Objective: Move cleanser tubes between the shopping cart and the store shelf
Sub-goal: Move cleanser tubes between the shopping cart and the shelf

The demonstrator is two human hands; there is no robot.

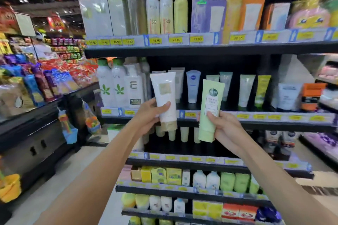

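My left hand (149,115) grips a white cleanser tube (164,95) with a beige cap, cap down, held up in front of the middle shelf (256,118). My right hand (222,128) grips a pale green cleanser tube (210,107), also cap down, just right of the white one. Both tubes hang in the air before the shelf's front edge, apart from each other. Behind them several more tubes stand on that shelf, among them a blue-and-white tube (193,86) and a yellow-green tube (262,89). No shopping cart is in view.
White bottles with green leaf prints (113,86) stand at the shelf's left end. Sunscreen bottles and boxes fill the upper shelf (182,47). Lower shelves hold lotions and boxed goods. A snack display (45,82) lines the aisle at left, with a yellow basket (9,186) at the far left.
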